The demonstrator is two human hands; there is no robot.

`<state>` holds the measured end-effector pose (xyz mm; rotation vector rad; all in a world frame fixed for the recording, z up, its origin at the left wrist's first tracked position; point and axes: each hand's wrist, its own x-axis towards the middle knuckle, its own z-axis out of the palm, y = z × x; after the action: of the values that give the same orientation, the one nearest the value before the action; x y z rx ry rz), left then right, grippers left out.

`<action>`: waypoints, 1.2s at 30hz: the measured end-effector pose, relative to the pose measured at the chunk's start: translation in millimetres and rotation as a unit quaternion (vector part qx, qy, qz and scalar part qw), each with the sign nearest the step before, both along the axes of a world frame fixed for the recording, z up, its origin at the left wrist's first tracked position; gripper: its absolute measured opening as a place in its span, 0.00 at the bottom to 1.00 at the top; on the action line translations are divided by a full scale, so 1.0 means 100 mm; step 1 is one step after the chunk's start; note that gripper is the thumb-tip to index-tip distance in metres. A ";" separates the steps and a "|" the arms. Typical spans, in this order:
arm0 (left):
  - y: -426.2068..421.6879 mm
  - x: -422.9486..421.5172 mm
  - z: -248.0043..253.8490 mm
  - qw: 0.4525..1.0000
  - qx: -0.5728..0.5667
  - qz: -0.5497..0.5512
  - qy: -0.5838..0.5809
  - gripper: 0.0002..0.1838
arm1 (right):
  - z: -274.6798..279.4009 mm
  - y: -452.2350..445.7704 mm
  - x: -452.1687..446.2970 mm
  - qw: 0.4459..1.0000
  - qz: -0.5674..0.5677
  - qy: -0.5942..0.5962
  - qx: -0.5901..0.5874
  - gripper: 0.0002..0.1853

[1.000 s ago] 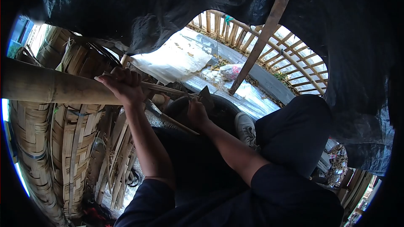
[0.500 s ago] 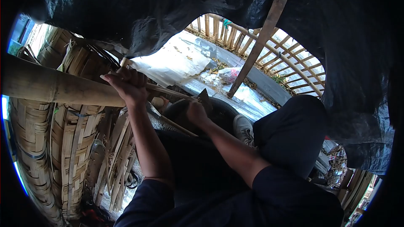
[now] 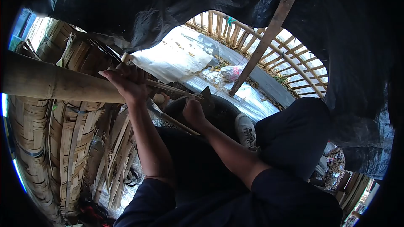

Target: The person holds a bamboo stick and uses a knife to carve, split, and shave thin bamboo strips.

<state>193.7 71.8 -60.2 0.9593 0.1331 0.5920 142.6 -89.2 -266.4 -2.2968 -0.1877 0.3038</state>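
My left hand (image 3: 131,83) is closed beside the end of a thick bamboo pole (image 3: 63,83), with a short pale wooden end (image 3: 126,57) showing above its fingers. From this fist a thin bamboo strip (image 3: 170,88) runs right to my right hand (image 3: 194,112), which is closed on it. Just beyond the right fist a dark, pointed flat piece (image 3: 207,97) stands up; I cannot tell whether it is a blade. Below the hands, a pale stick (image 3: 176,124) slants above my lap. The fingers hide how each hand grips.
Woven bamboo baskets (image 3: 75,151) stand on the left, beside several split bamboo pieces (image 3: 118,166). A round dark tub (image 3: 229,111) lies near my shoe (image 3: 246,130). Black plastic sheeting (image 3: 168,0) hangs overhead, crossed by a wooden post (image 3: 269,38). A bamboo fence (image 3: 290,61) curves behind.
My right hand has shifted slightly left, towards the left hand, along the strip. The left hand stays by the pole. The view has tilted a little.
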 end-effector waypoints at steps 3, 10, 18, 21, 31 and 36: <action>0.04 -0.02 -0.01 1.000 -0.001 -0.021 -0.012 0.32 | -0.77 -0.27 -0.10 0.993 0.056 -0.099 -0.019 0.09; -0.01 -0.04 0.00 1.000 0.012 -0.012 0.003 0.34 | 0.04 0.02 0.08 0.996 -0.024 -0.063 0.052 0.13; 0.01 0.00 0.02 0.999 -0.032 -0.010 -0.001 0.32 | -0.72 -0.61 -0.16 0.993 -0.056 0.095 -0.031 0.15; -0.02 0.05 0.04 0.999 0.006 0.033 0.010 0.34 | -0.74 -0.49 -0.22 0.988 -0.059 0.137 -0.031 0.16; -0.29 0.10 0.20 0.989 0.015 0.140 0.035 0.31 | -0.46 -0.31 -0.17 0.987 -0.145 -0.012 0.069 0.12; -0.46 0.09 0.30 0.979 0.071 0.186 0.033 0.30 | -0.56 -0.26 -0.20 0.987 -0.141 0.060 0.053 0.11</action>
<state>202.7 25.4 -29.9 1.1030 0.3392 0.9240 123.0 -115.4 -322.3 -2.1570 0.1774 0.2766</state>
